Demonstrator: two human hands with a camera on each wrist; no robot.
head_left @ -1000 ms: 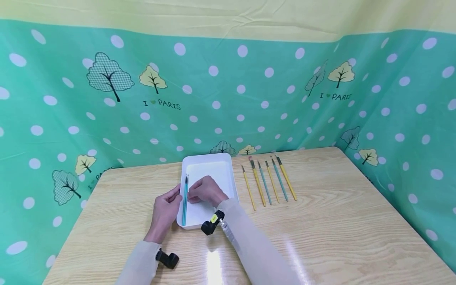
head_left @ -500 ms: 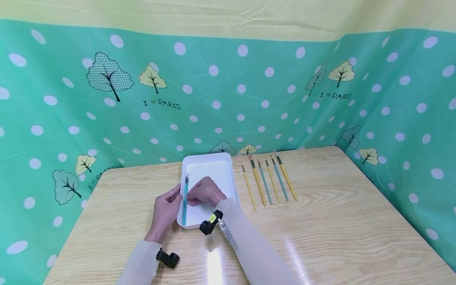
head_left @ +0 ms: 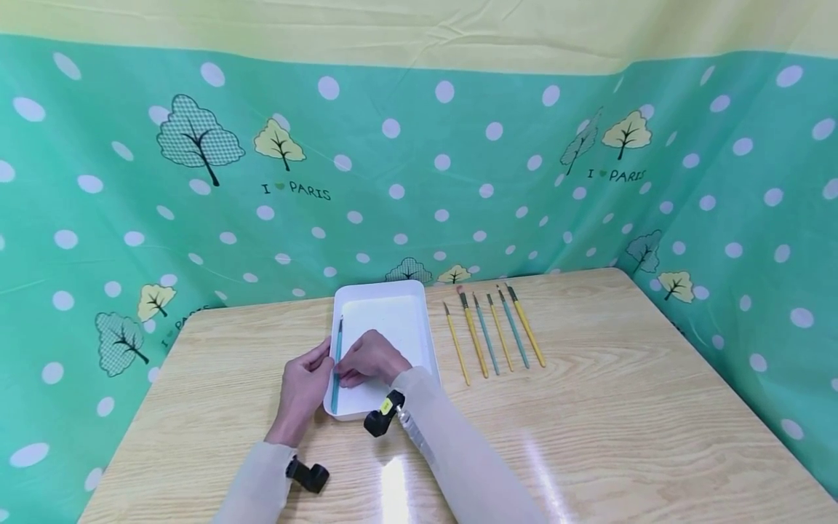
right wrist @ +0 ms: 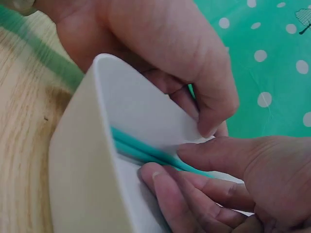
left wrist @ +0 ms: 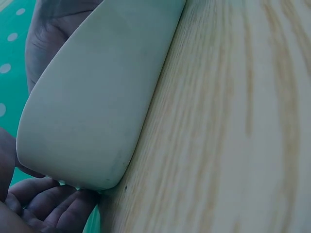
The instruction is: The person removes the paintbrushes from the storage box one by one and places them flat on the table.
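Note:
A white rectangular tray lies near the table's left part. My left hand grips its left wall, thumb over the rim and fingers outside, and the left wrist view shows the tray's outer wall. Inside, teal-handled paintbrushes lie lengthwise along that wall, bristles toward the far end. My right hand reaches into the tray and pinches them. In the right wrist view, two teal handles run side by side between thumb and fingers of the right hand; their middle is partly covered.
On the wooden table right of the tray, several yellow and teal paintbrushes lie in a row, among them a wide yellow one and a yellow one at the far right. A green dotted curtain hangs behind.
My right hand has shifted slightly left and toward me. The teal brushes have moved closer to the tray's left wall and now look like one from above. My left hand stays put.

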